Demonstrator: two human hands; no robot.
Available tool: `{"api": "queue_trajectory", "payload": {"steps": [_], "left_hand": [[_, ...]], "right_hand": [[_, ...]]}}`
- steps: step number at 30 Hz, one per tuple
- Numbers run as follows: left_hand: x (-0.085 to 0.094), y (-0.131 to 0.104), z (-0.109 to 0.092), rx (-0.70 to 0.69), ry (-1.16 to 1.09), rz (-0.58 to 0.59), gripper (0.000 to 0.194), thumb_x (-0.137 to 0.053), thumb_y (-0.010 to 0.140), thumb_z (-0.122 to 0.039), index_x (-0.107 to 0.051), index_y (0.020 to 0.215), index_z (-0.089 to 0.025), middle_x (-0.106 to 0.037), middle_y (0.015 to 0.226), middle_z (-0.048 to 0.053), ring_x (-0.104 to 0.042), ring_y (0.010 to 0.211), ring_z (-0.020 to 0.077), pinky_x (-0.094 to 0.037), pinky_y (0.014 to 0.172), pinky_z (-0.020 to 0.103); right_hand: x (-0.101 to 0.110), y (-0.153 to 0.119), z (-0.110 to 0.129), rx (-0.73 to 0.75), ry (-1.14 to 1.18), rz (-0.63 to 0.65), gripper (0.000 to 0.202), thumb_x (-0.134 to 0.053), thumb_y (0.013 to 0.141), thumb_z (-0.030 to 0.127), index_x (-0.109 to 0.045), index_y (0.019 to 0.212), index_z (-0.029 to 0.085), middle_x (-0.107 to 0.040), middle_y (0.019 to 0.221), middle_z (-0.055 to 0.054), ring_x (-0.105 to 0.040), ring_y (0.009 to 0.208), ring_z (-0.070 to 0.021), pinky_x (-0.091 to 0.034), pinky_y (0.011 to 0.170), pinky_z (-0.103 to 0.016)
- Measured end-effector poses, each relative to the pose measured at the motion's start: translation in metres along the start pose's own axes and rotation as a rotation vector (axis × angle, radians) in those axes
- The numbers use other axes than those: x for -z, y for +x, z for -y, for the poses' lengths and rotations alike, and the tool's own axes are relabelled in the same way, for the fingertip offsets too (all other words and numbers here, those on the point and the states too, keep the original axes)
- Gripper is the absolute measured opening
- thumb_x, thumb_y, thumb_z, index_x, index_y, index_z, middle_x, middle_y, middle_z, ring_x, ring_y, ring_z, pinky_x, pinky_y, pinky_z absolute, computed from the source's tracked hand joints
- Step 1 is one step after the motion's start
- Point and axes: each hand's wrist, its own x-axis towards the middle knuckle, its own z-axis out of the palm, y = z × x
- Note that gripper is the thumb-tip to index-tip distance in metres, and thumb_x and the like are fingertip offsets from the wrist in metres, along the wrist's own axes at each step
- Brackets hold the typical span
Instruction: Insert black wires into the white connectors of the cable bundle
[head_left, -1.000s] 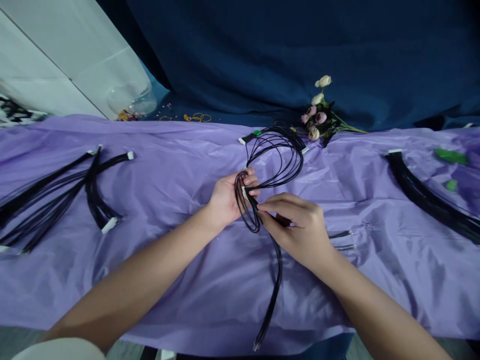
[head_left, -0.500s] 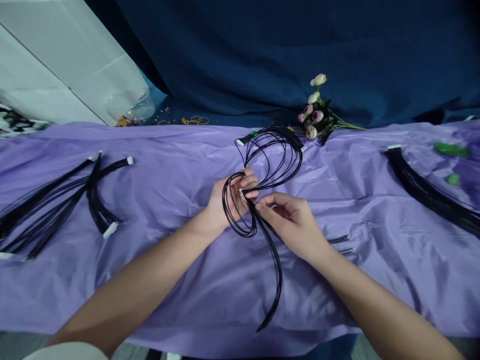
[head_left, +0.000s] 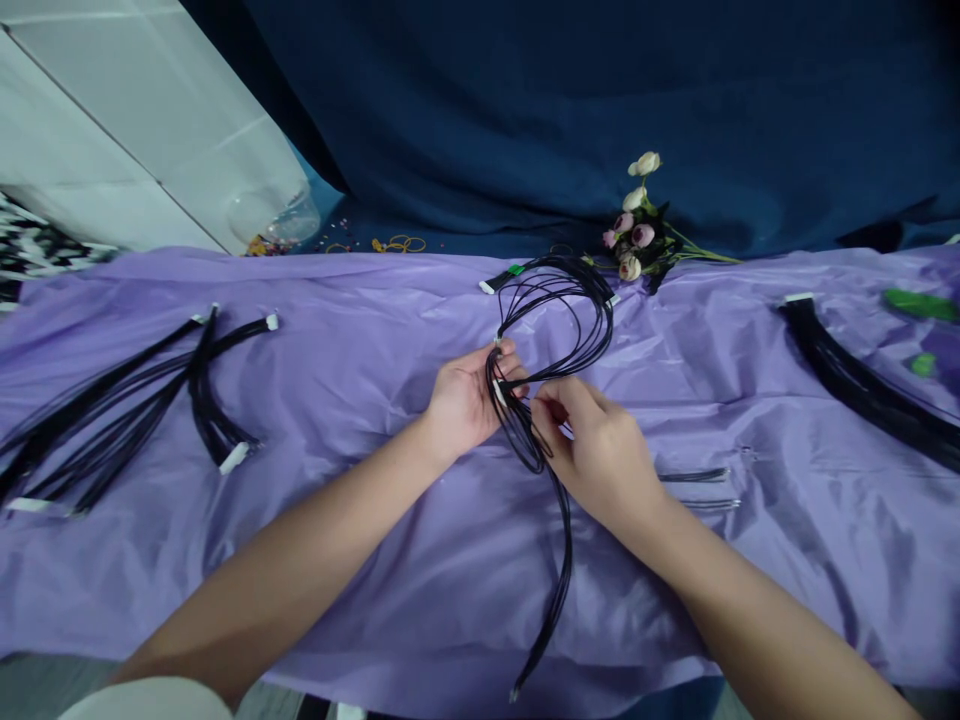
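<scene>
A looped black wire harness (head_left: 592, 345) lies partly on the purple cloth and runs down into my hands. My left hand (head_left: 476, 395), palm up, holds it near a white connector (head_left: 500, 391), fingers curled behind the wires. At the connector's right, my right hand (head_left: 596, 440) is closed in a pinch on the black wires. A loose tail of wires (head_left: 559, 590) hangs below toward the front edge. Another white connector (head_left: 487, 287) with a green mark beside it rests at the harness's upper left end.
Black wire bundles with white connectors lie at left (head_left: 150, 390) and right (head_left: 862, 385). Thin wires (head_left: 697, 476) rest beyond my right forearm. Artificial flowers (head_left: 634, 235), a clear container (head_left: 277, 220) and yellow bands (head_left: 401, 244) are at the back.
The view has shifted slightly, moving the scene rightward. My right fingers have closed more tightly, and the small wire loop by my left palm has moved right and narrowed.
</scene>
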Motion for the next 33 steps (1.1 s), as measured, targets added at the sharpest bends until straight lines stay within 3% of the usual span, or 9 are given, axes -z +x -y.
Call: {"api": "queue_trajectory", "payload": {"steps": [9, 16, 27, 33], "left_hand": [[0.0043, 0.0048, -0.0007, -0.018, 0.031, -0.044, 0.028, -0.033, 0.09, -0.015, -0.055, 0.072, -0.012, -0.043, 0.055, 0.0, -0.044, 0.048, 0.0101, -0.045, 0.051, 0.023], [0.0037, 0.002, -0.0019, 0.032, 0.046, 0.01, 0.025, -0.035, 0.09, -0.018, -0.053, 0.073, -0.013, -0.044, 0.055, 0.0, -0.047, 0.049, 0.0106, -0.043, 0.048, 0.022], [-0.0044, -0.0029, -0.0001, 0.064, 0.087, -0.07, 0.016, -0.042, 0.087, -0.02, -0.053, 0.076, -0.014, -0.046, 0.058, 0.0, -0.047, 0.048, 0.011, -0.044, 0.046, 0.023], [-0.0054, -0.0027, 0.0005, 0.045, 0.107, -0.032, 0.022, -0.036, 0.09, -0.018, -0.052, 0.075, -0.014, -0.045, 0.057, -0.001, -0.045, 0.046, 0.0101, -0.043, 0.043, 0.022]], "right_hand": [[-0.0011, 0.0009, -0.0028, 0.134, -0.312, -0.123, 0.019, -0.041, 0.094, 0.025, -0.057, 0.088, 0.017, -0.067, 0.069, -0.001, -0.055, 0.046, -0.0122, -0.028, 0.044, -0.025], [-0.0002, 0.0004, -0.0032, 0.147, -0.331, -0.141, 0.023, -0.044, 0.095, 0.031, -0.059, 0.083, 0.017, -0.065, 0.063, 0.0, -0.055, 0.045, -0.0107, -0.024, 0.043, -0.026], [0.0014, 0.0017, -0.0044, 0.189, -0.367, -0.158, 0.023, -0.046, 0.094, 0.031, -0.059, 0.079, 0.018, -0.064, 0.063, 0.001, -0.052, 0.046, -0.0093, -0.024, 0.045, -0.026], [0.0029, 0.0025, -0.0036, 0.194, -0.376, -0.179, 0.025, -0.046, 0.094, 0.032, -0.06, 0.077, 0.018, -0.061, 0.057, 0.002, -0.051, 0.044, -0.0092, -0.023, 0.044, -0.025]]}}
